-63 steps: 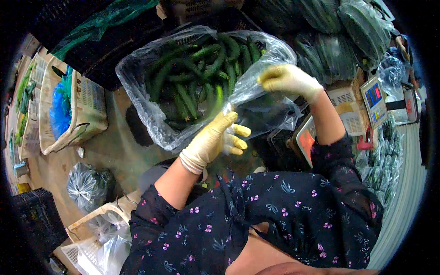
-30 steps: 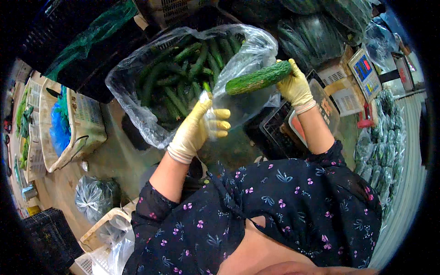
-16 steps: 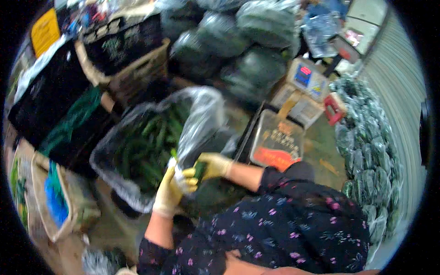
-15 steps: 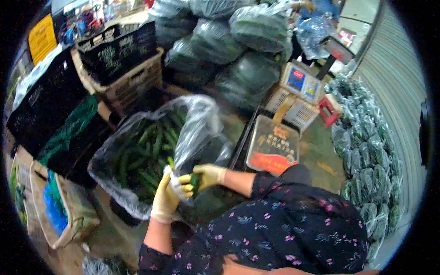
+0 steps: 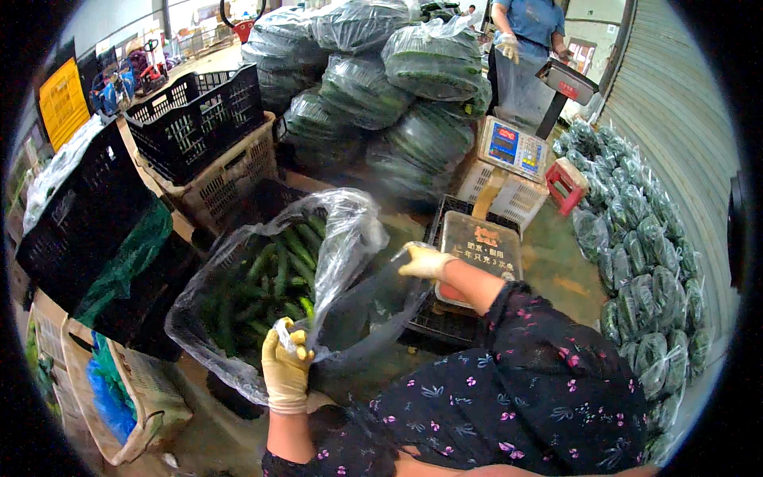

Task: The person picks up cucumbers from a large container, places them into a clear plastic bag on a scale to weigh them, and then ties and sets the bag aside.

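Observation:
A large clear plastic bag (image 5: 347, 221) stands spread open in front of me, with several cucumbers (image 5: 278, 266) heaped in its left part. My left hand (image 5: 286, 374), in a cream glove, is closed at the bag's near edge on a crumpled white piece (image 5: 284, 338), too blurred to name surely. Just beyond those fingers lie the bright green ends of cucumbers. My right hand (image 5: 427, 261), gloved alike, pinches the bag's right edge and holds it stretched out beside the scale platform (image 5: 479, 238). Part of the bag's inside is hidden behind the film.
Bulging bags of cucumbers (image 5: 369, 91) are stacked at the back. Black crates (image 5: 195, 119) and a tan crate (image 5: 155, 389) stand left. A digital scale display (image 5: 513, 149) and red stool (image 5: 566, 187) stand right, near rows of wrapped cucumbers (image 5: 648, 270). Behind, a person in blue (image 5: 536, 24) handles plastic.
My right hand has left the cucumber it held near my left hand and moved right and up to the bag's edge. My left hand has lowered slightly, still with the white piece.

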The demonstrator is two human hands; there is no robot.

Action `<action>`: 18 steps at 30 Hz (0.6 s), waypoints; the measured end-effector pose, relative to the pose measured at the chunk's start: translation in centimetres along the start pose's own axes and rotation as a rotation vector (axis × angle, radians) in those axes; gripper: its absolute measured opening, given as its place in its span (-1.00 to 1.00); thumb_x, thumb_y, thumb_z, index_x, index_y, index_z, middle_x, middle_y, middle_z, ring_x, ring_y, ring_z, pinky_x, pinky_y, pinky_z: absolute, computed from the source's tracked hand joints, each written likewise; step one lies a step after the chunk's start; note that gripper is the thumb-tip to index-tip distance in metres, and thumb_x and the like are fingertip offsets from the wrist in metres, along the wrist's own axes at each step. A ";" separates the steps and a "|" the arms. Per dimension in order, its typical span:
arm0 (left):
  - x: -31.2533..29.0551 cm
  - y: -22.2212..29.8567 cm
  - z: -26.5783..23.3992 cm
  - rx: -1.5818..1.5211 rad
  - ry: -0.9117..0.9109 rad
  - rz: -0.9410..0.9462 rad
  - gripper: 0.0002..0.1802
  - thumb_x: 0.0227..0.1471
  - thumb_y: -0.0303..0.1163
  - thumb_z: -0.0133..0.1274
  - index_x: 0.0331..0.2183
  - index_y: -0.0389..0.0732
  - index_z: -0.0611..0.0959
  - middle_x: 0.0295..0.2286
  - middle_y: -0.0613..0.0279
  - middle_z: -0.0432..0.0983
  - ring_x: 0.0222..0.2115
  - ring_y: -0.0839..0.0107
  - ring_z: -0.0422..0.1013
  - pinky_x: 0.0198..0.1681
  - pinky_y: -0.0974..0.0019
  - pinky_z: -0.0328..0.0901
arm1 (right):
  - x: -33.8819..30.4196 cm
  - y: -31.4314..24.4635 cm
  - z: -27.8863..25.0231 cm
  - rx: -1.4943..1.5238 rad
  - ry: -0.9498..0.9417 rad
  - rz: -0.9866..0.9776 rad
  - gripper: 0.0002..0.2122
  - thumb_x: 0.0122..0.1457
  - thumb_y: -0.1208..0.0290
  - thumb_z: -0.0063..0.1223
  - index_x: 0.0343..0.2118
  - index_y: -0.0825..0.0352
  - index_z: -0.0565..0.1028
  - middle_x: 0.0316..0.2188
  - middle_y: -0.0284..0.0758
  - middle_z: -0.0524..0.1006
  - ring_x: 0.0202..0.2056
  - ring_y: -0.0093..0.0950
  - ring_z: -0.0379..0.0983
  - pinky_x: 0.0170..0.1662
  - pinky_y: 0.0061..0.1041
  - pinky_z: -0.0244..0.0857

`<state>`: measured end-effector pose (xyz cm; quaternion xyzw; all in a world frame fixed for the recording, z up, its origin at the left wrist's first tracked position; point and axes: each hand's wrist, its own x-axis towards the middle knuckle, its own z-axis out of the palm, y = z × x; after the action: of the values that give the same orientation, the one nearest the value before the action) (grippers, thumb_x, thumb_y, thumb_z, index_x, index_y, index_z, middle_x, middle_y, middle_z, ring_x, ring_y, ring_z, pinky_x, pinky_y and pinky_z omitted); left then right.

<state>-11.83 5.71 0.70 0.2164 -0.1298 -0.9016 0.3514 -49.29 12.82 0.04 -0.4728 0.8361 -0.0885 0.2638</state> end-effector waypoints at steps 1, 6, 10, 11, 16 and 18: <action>-0.1 0.1 0.1 0.031 -0.016 0.005 -0.63 0.08 -0.10 -0.07 -0.16 -0.14 0.47 -0.49 0.18 0.52 -0.66 0.44 0.37 -0.57 0.37 0.28 | -0.7 1.0 -0.2 0.002 -0.019 -0.066 -0.36 -0.13 0.04 0.09 0.05 0.26 0.33 -0.06 -0.07 0.43 -0.03 -0.19 0.36 0.04 -0.35 0.23; -0.4 -1.2 -0.7 0.387 0.033 -0.120 -0.58 0.08 -0.07 -0.08 -0.07 -0.06 0.38 -0.44 0.04 0.53 -0.63 0.34 0.43 -0.50 0.25 0.35 | -2.2 -0.2 -0.9 0.165 -0.606 0.300 -0.49 -0.04 0.08 0.02 -0.05 0.30 0.43 -0.15 -0.16 0.50 -0.20 -0.32 0.48 -0.12 -0.35 0.36; -0.3 -2.5 1.1 0.341 -0.093 -0.154 -0.43 0.08 -0.18 -0.05 0.10 -0.01 0.17 -0.36 0.03 0.50 -0.53 0.26 0.43 -0.46 0.24 0.33 | -1.7 -4.0 -3.3 -0.001 -0.391 -0.167 -0.63 0.01 0.07 0.02 -0.26 0.27 0.57 -0.35 -0.30 0.58 -0.31 -0.43 0.48 -0.23 -0.46 0.34; 0.3 -3.2 1.5 0.359 -0.094 -0.180 -0.40 0.08 -0.16 -0.05 0.10 -0.01 0.14 -0.36 0.07 0.50 -0.50 0.28 0.44 -0.45 0.24 0.34 | -2.7 -5.2 -4.9 0.004 -0.376 -0.270 -0.67 0.03 0.14 0.01 -0.26 0.28 0.57 -0.32 -0.31 0.58 -0.28 -0.46 0.47 -0.15 -0.48 0.32; 0.9 -4.6 0.9 0.373 -0.062 -0.293 -0.37 0.08 -0.14 -0.03 0.10 -0.03 0.10 -0.28 0.09 0.48 -0.45 0.29 0.46 -0.36 0.19 0.36 | -1.4 -15.3 -5.5 0.278 -0.311 -0.456 -0.75 0.09 0.39 0.04 -0.18 0.37 0.52 -0.31 -0.38 0.55 -0.27 -0.62 0.42 -0.20 -0.63 0.28; 1.0 -4.2 1.9 0.362 -0.045 -0.292 -0.34 0.08 -0.13 -0.03 0.11 -0.04 0.08 -0.29 0.09 0.48 -0.45 0.29 0.46 -0.35 0.19 0.36 | 2.0 -18.8 -4.1 0.181 -0.305 -0.606 -0.74 0.09 0.40 0.03 -0.17 0.39 0.52 -0.29 -0.37 0.55 -0.25 -0.63 0.42 -0.16 -0.64 0.27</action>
<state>-15.85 8.19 0.47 0.2724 -0.2642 -0.9095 0.1696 -38.29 0.65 10.29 -0.6819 0.5975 -0.1651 0.3882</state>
